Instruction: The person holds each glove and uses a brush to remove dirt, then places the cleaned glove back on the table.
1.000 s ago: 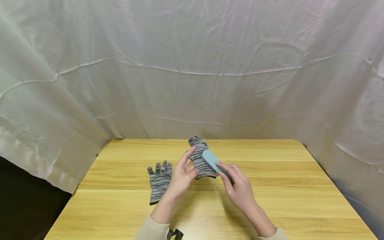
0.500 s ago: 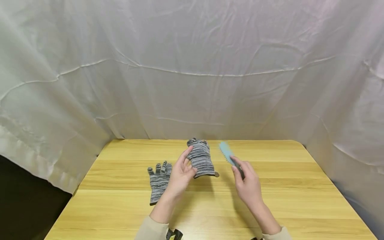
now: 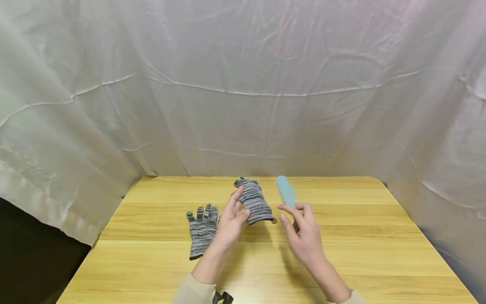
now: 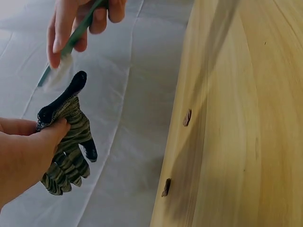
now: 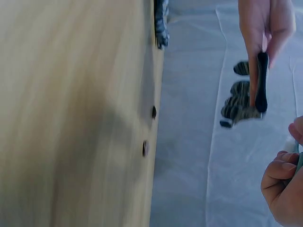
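My left hand [image 3: 229, 221] pinches a grey-and-black striped knit glove [image 3: 255, 203] near its left edge, above the table. The glove's cuff faces me and its fingers, bunched, point away. My right hand [image 3: 303, 236] grips a brush [image 3: 285, 192] with a light blue back, a darker handle and pale bristles turned toward the glove. A gap separates brush and glove in the head view. In the left wrist view the brush [image 4: 80, 33] is blurred near the cuff of the glove [image 4: 73, 127]. A second striped glove [image 3: 202, 232] lies flat beside my left forearm.
The wooden table [image 3: 360, 245] reaches back to a pale hanging cloth [image 3: 265, 122]. Two small brown bits [image 4: 187, 117] lie on the wood in the left wrist view. One brown bit [image 3: 274, 221] shows by the held glove's cuff in the head view.
The brush was against the held glove, then swung off to the right. Its head now stands more upright, still apart from the glove. The held glove has tilted slightly; the other glove stays put.
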`<act>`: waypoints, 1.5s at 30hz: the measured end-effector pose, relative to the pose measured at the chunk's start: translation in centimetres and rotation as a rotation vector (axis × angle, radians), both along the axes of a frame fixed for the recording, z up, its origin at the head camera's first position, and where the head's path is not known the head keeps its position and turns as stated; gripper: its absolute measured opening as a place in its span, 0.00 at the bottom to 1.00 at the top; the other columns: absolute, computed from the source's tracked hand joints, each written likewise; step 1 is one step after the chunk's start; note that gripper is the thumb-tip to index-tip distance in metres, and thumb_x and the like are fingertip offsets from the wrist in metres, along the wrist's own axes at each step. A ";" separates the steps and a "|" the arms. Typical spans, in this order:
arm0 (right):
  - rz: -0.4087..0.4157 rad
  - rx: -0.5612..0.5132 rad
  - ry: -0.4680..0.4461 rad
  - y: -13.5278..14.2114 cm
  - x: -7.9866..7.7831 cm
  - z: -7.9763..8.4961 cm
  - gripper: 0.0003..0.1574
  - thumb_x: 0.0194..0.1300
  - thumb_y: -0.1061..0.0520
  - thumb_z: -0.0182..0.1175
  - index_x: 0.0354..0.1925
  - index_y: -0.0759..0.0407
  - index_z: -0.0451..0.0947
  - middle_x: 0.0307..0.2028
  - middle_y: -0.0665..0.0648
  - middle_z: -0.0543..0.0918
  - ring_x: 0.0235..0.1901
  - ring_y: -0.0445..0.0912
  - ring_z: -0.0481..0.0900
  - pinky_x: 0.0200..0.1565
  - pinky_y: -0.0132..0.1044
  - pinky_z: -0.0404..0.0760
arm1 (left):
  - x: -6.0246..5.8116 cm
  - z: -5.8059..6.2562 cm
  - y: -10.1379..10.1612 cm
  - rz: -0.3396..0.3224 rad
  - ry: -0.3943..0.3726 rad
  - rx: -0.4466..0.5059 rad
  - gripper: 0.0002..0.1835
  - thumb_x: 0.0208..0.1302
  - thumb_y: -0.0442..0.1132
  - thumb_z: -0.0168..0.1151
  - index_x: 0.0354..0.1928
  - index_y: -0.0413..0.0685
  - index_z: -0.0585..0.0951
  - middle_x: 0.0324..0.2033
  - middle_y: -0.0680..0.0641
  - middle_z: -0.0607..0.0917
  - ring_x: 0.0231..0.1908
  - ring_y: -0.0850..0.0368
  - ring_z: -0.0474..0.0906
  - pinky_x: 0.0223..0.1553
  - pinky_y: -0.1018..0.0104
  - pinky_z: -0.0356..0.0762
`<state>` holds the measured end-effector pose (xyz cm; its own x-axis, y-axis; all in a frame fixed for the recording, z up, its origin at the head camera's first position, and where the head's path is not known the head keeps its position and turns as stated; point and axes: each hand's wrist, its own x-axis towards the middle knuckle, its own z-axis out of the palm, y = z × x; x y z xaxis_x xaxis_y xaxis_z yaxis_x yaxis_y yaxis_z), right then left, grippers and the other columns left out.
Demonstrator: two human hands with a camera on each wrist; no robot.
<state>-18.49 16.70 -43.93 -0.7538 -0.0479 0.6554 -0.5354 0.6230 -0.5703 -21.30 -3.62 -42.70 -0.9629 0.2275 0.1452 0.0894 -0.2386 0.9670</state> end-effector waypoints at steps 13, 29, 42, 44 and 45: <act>0.047 0.105 0.042 -2.1 0.9 -0.8 0.21 0.54 0.55 0.69 0.48 0.48 0.81 0.43 0.54 0.72 0.20 0.40 0.64 0.21 0.24 0.65 | 0.7 0.0 1.3 -0.094 -0.054 0.092 0.42 0.62 0.21 0.42 0.75 0.59 0.46 0.72 0.35 0.34 0.21 0.69 0.58 0.24 0.82 0.63; 0.003 0.135 0.043 -2.3 0.9 -1.1 0.20 0.49 0.63 0.70 0.41 0.47 0.81 0.42 0.51 0.73 0.21 0.34 0.62 0.18 0.24 0.65 | 1.3 -0.3 2.3 -0.129 -0.069 0.111 0.40 0.64 0.23 0.40 0.75 0.52 0.42 0.72 0.38 0.51 0.46 0.61 0.72 0.39 0.79 0.73; 0.041 -0.209 -0.183 -1.4 0.6 -0.6 0.15 0.61 0.66 0.60 0.43 0.48 0.78 0.40 0.52 0.82 0.22 0.39 0.75 0.19 0.30 0.76 | 1.3 -0.1 2.1 -0.127 -0.047 -0.025 0.40 0.65 0.31 0.51 0.75 0.59 0.47 0.72 0.36 0.49 0.65 0.41 0.63 0.65 0.53 0.62; 0.064 -0.328 -0.271 -1.1 0.5 -0.4 0.12 0.64 0.64 0.59 0.44 0.50 0.77 0.41 0.57 0.82 0.20 0.40 0.75 0.17 0.31 0.76 | 1.3 -0.2 2.1 -0.119 -0.022 -0.057 0.40 0.65 0.31 0.52 0.74 0.61 0.49 0.72 0.36 0.49 0.64 0.41 0.65 0.64 0.52 0.63; 0.074 -0.392 -0.326 -1.0 0.5 -0.4 0.11 0.65 0.63 0.58 0.45 0.50 0.76 0.41 0.58 0.82 0.17 0.39 0.72 0.14 0.30 0.73 | 1.3 -0.2 2.2 -0.114 -0.009 -0.069 0.39 0.65 0.31 0.52 0.74 0.61 0.50 0.72 0.36 0.50 0.63 0.41 0.66 0.64 0.52 0.64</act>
